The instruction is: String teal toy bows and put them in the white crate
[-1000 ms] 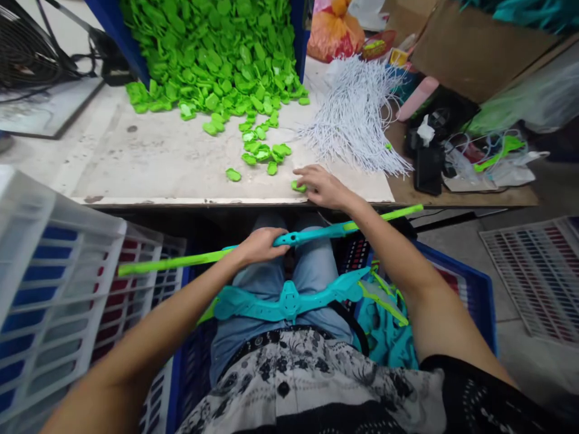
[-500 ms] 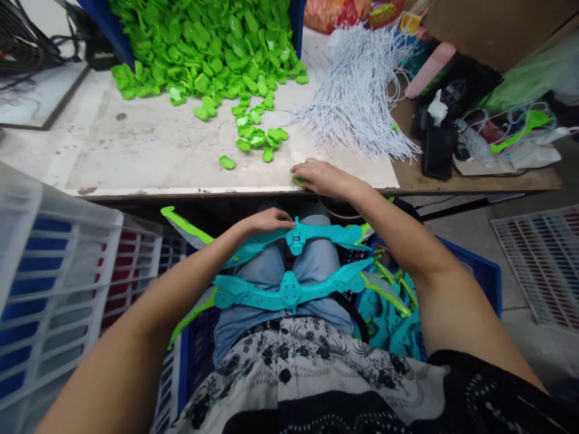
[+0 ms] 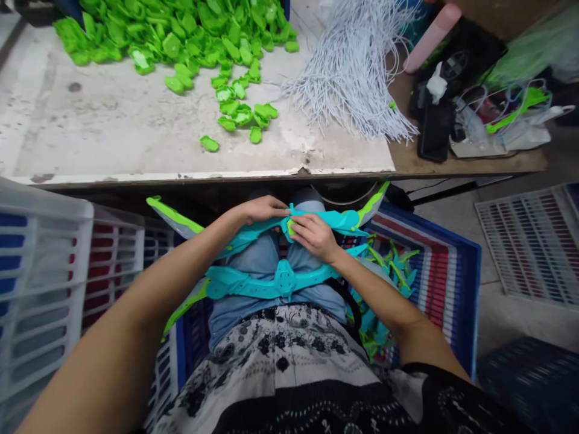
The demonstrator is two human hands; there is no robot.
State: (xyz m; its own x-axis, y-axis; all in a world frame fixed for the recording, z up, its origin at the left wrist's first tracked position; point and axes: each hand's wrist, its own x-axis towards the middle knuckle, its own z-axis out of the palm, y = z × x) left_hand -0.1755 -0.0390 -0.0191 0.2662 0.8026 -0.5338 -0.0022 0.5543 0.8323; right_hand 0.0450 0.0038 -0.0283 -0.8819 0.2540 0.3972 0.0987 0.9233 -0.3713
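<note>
Head view: The left hand (image 3: 266, 209) grips a teal bow (image 3: 335, 218) over the knees; the right hand (image 3: 316, 234) holds a green cap (image 3: 291, 228) at its middle, apparently fitting it. Pressing calls for square alignment. A 2nd bow (image 3: 284, 278) lies nearer the waist.

Bare tabletop (image 3: 113, 126) before green pieces (image 3: 172, 45)

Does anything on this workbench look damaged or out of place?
Yes: the pale flat worktop has a jagged brown chip in its front edge, right of centre. A tiny bright-green bit lies on the thin white cords, apart from the bright-green plastic pieces.
</note>
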